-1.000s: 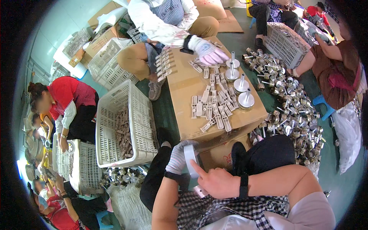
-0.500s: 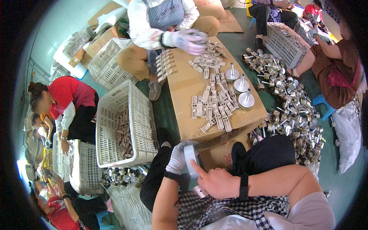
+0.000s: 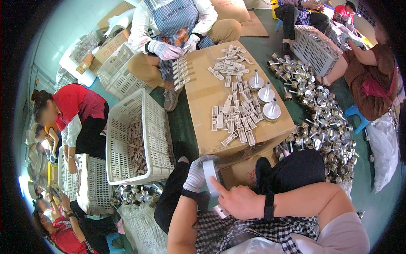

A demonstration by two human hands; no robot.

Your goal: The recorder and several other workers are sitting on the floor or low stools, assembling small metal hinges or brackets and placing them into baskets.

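In a striped white glove, my left hand [image 3: 196, 175] grips a wide pale ring [image 3: 209, 172] above my lap. My bare right hand [image 3: 240, 202] meets it with the index finger stretched against the ring's edge, the other fingers curled. A small silvery piece [image 3: 220, 211] pokes out under the right thumb; whether it belongs to the ring I cannot tell. On the cardboard box [image 3: 198, 122] ahead lie several pale handle-shaped plastic parts [image 3: 241, 120]. Three round metal pieces [image 3: 271, 111] with upright stems stand at its right side.
Across the box a person's gloved hands [image 3: 169, 50] work beside a row of pale parts [image 3: 180, 72] along its edge. A white crate [image 3: 158, 139] holding parts stands left. Metal ring fittings [image 3: 323, 122] pile on the floor at right. Other people sit on both sides.
The person across has drawn a gloved hand back from above the box to its left edge, bringing both hands together. My own hands and the ring have stayed in place.
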